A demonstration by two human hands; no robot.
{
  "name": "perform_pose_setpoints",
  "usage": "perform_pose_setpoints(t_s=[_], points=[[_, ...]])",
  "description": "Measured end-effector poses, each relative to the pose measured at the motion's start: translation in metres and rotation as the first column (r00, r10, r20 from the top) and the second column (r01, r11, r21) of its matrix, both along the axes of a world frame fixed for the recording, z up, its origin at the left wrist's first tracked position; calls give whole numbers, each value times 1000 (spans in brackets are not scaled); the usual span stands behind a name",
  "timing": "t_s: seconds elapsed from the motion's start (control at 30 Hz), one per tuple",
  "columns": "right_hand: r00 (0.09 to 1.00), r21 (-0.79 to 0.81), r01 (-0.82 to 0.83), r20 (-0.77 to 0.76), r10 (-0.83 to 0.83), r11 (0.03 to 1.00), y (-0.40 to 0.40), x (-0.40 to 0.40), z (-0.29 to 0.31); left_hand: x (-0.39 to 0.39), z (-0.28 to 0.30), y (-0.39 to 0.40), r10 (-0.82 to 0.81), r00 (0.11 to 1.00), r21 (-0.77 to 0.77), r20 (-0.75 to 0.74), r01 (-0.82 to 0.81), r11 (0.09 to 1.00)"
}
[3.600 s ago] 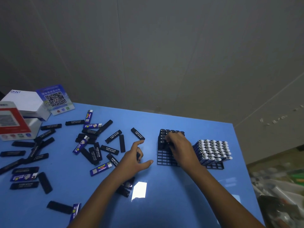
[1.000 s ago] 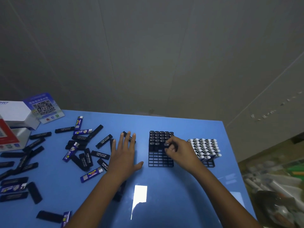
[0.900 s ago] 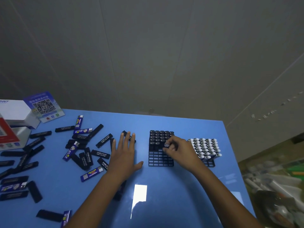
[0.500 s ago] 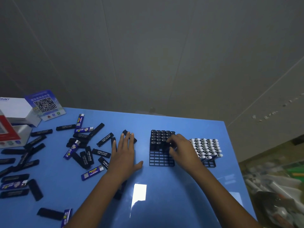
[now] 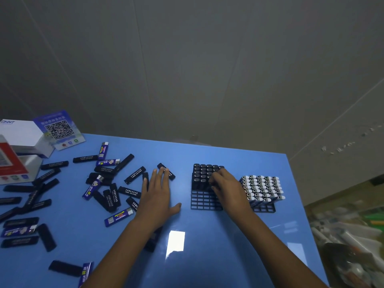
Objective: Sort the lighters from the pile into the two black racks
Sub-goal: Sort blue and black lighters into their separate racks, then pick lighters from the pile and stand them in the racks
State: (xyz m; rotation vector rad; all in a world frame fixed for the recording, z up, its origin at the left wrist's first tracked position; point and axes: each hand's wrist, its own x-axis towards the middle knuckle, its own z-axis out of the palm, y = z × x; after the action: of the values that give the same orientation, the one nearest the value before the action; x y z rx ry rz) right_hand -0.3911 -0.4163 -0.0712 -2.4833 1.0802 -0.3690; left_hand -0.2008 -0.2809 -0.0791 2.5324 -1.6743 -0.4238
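Note:
Black and blue lighters lie scattered in a pile on the left half of the blue table. My left hand lies flat on the table with straight fingers, its fingertips touching a black lighter. The left black rack holds black lighters in its far rows; its near rows are bare grid. My right hand is over this rack, its curled fingertips on a black lighter standing in it. The right black rack is nearly full of white-capped blue lighters.
A white box, a red-and-white box and a blue QR-code card stand at the far left. Another black lighter lies under my left forearm. Beyond the table's right edge lies clutter on the floor.
My right hand brought a black lighter to the left rack and lowered it into a cell. My left hand went from curled to flat on the table and has stayed there.

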Motion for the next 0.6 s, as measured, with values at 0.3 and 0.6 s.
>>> perform_pose_setpoints(t_s=[0.3, 0.6], points=[[993, -65, -51, -110, 44, 997, 7, 5, 11, 2, 10, 16, 15, 1000, -27, -22, -15, 1000], [975, -105, -97, -211, 73, 990, 54, -5, 42, -1, 29, 66, 70, 998, -81, 7, -69, 994]])
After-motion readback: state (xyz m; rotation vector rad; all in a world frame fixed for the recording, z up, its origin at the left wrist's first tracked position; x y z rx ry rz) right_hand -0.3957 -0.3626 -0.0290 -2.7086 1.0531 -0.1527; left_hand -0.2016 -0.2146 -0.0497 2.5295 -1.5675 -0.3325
